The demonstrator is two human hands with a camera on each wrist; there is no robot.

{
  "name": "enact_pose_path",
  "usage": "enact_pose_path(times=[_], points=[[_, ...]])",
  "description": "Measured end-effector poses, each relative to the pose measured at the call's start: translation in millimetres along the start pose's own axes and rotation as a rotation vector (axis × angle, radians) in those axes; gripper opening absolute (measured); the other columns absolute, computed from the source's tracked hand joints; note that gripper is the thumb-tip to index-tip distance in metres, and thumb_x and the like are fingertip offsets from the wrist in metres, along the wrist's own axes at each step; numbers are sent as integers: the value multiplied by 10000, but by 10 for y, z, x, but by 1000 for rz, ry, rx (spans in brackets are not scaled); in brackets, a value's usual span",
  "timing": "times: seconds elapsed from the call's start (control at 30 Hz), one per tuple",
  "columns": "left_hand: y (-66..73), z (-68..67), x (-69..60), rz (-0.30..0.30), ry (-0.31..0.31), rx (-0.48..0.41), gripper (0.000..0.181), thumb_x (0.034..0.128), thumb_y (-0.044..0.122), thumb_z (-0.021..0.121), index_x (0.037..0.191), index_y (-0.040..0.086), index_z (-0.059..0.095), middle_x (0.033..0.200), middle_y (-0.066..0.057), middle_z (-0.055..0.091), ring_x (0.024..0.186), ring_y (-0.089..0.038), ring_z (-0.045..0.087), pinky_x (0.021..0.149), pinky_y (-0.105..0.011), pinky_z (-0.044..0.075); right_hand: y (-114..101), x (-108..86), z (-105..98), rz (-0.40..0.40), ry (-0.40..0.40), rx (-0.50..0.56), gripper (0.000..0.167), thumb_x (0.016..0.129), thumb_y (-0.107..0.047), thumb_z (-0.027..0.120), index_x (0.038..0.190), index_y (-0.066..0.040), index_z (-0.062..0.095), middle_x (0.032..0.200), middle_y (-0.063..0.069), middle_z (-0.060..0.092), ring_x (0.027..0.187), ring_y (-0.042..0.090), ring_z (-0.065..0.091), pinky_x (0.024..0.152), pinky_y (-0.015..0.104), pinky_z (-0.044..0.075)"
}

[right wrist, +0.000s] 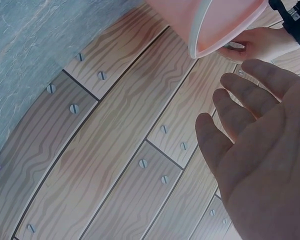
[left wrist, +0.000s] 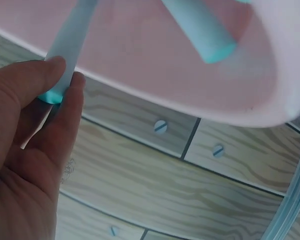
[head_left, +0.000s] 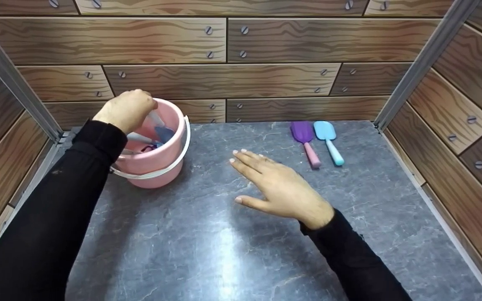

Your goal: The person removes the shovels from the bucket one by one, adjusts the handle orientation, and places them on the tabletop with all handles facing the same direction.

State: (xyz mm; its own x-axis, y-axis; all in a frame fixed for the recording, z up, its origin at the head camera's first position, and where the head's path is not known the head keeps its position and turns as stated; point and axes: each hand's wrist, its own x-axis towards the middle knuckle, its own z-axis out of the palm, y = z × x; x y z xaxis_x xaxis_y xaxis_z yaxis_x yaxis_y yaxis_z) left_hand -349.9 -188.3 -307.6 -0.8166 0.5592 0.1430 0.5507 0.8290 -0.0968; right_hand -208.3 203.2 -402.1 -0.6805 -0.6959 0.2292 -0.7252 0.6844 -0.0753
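At the left of the head view stands a pink bucket [head_left: 157, 165] with a white handle, holding several things, a blue blade [head_left: 164, 133] among them. My left hand [head_left: 128, 109] is over its rim. In the left wrist view the thumb and fingers of that hand [left wrist: 35, 120] pinch the end of a pale handle [left wrist: 72, 42] with a turquoise tip; another such handle [left wrist: 197, 30] leans inside the bucket. My right hand [head_left: 285, 188] hovers over the middle of the table, fingers extended and holding nothing.
Toward the back right of the grey marbled table [head_left: 207, 234] lie a purple scoop [head_left: 302, 132] with a pink handle and a light blue scoop [head_left: 325, 131] with a turquoise handle, side by side. Wood-patterned walls [head_left: 161, 39] with metal corner strips enclose the back and sides.
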Motion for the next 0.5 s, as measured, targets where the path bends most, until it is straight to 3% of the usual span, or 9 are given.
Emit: enact_pose_path(times=[0.23, 0.5], points=[[46, -132, -15, 28, 74, 22, 235, 973, -183, 676, 1061, -48, 847, 1062, -262, 829, 1054, -519, 814, 911, -688, 692, 6, -15, -24, 6, 9, 3, 874, 1163, -634, 646, 1830, -123, 408, 1916, 117, 404, 1784, 326, 419, 1462, 541, 405], [111, -264, -71, 12, 113, -7, 232, 995, -167, 674, 1077, -38, 849, 1063, -244, 842, 1051, -524, 819, 891, -690, 692, 13, -14, -48, 9, 4, 13, 882, 1169, -650, 620, 1831, -110, 400, 1913, 143, 402, 1779, 352, 423, 1461, 557, 401]])
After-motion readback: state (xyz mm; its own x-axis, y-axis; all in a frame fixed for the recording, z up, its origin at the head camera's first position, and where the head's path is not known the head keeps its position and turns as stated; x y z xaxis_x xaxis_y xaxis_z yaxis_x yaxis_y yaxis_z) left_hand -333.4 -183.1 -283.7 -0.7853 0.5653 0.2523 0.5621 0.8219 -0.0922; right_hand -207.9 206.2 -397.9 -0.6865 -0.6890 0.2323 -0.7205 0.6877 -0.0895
